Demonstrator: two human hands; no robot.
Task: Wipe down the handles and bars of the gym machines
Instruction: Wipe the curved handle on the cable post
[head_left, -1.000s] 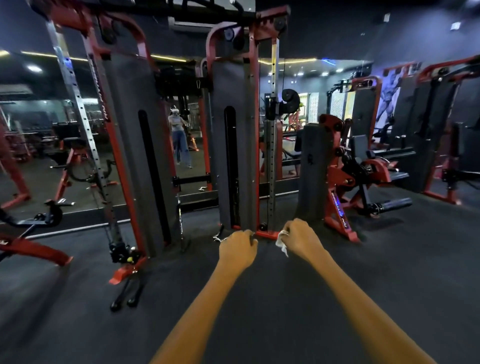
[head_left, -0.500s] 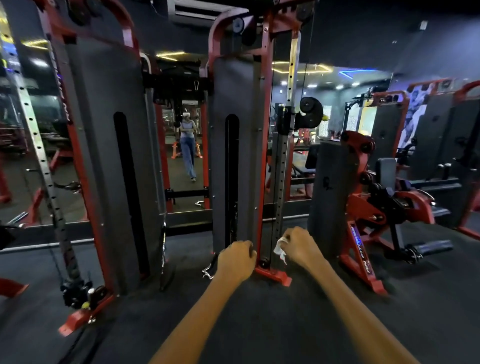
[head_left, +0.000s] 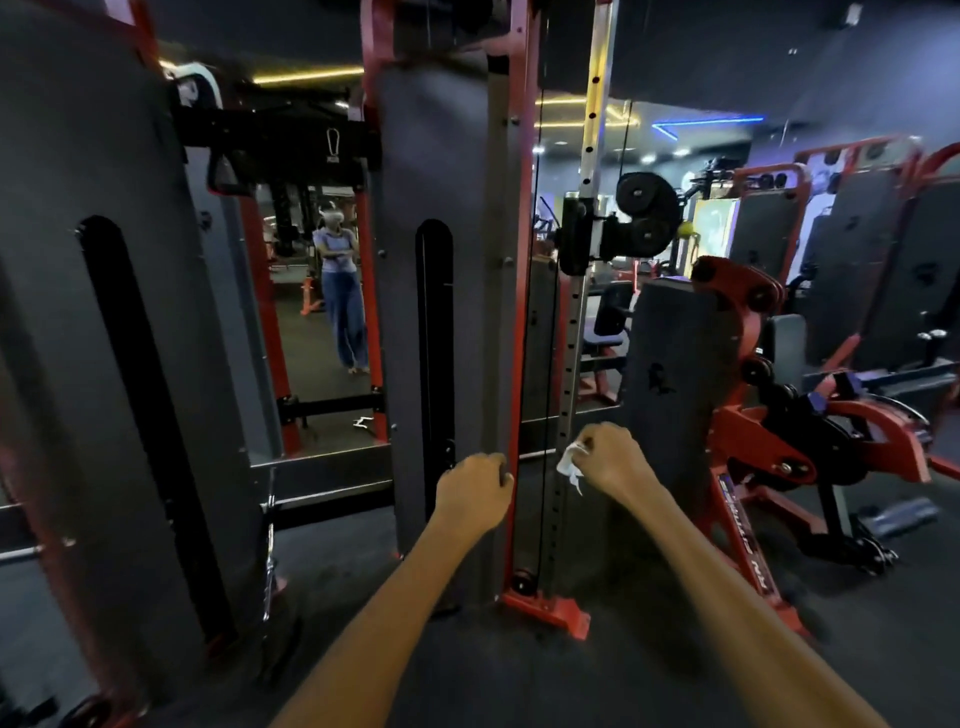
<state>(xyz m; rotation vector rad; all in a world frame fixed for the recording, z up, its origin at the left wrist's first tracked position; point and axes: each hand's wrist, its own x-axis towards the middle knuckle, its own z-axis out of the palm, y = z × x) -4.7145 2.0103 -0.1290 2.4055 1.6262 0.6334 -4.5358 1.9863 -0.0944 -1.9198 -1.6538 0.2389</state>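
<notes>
My right hand (head_left: 615, 460) pinching white cloth (head_left: 570, 464) at frame centre, just beside perforated silver bar (head_left: 571, 332). My left hand (head_left: 474, 491) clenching, fingers curled near red upright (head_left: 522, 291); content hidden.

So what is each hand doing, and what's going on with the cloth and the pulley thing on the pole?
left hand: curled into a fist by the red upright; whether it holds anything can't be seen.
right hand: pinches the white cloth.
white cloth: crumpled, held up against the holed pole.
pulley carriage: set partway up the holed pole.
</notes>
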